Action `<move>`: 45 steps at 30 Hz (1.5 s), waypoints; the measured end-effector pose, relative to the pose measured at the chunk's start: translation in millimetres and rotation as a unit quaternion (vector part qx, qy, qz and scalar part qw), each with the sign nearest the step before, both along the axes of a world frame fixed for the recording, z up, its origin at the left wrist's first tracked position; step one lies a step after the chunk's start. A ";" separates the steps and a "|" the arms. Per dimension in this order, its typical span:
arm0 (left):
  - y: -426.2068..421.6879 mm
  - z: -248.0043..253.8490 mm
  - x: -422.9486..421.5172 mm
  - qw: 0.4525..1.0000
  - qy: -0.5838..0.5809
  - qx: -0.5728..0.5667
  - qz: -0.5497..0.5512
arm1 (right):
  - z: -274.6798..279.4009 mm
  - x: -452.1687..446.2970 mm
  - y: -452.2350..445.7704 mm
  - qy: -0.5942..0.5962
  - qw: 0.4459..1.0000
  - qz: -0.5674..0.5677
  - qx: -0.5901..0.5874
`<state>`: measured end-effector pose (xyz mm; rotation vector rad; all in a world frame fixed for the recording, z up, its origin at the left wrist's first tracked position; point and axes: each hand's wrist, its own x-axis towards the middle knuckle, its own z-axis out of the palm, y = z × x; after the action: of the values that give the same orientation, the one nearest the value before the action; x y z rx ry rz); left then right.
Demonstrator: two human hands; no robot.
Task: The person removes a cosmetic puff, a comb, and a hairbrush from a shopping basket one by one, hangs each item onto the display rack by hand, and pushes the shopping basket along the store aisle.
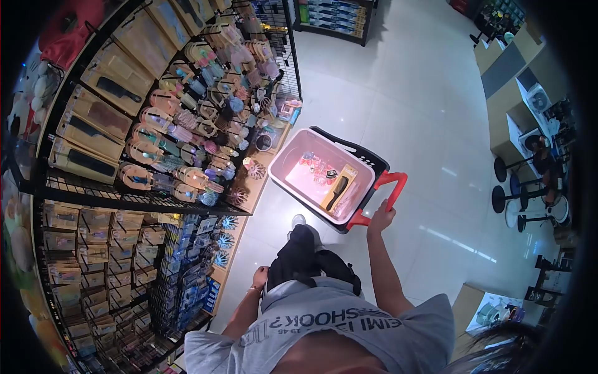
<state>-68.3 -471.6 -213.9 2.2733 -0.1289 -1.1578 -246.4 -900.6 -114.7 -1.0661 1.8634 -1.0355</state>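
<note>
your right hand [381, 219] curled round the red handle [395, 194] off one edge of the pink basket [288, 164], arm [385, 268] outstretched, left hand [260, 277] by your thigh [293, 254], couldn't tell how open

Pink tub [282, 163] sitting in black basket [338, 141]. Carded black comb [338, 192] lying on tub bottom, nearer red handle [399, 185]; small reddish items [319, 169] lying farther from handle.

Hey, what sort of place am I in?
Probably a shop: packaged goods hang in rows on a rack, and your right hand holds a red handle beside a pink basket.
</note>
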 end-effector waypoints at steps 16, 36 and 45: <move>-115.2 -7.3 199.8 0.992 0.100 -0.076 0.026 | 12.8 142.8 10.3 -0.097 0.978 -0.185 0.027; -18.0 -50.4 167.8 0.989 0.147 0.001 -0.013 | 10.2 55.6 -168.4 0.211 0.977 0.026 -0.034; -175.6 -8.3 195.9 0.972 0.168 -0.064 0.149 | 31.0 46.9 -257.4 0.059 0.993 0.032 0.094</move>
<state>127.6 -647.2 -222.2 1.8755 0.2551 -1.3062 -199.5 -1158.1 -83.7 -1.0877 1.9643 -0.7580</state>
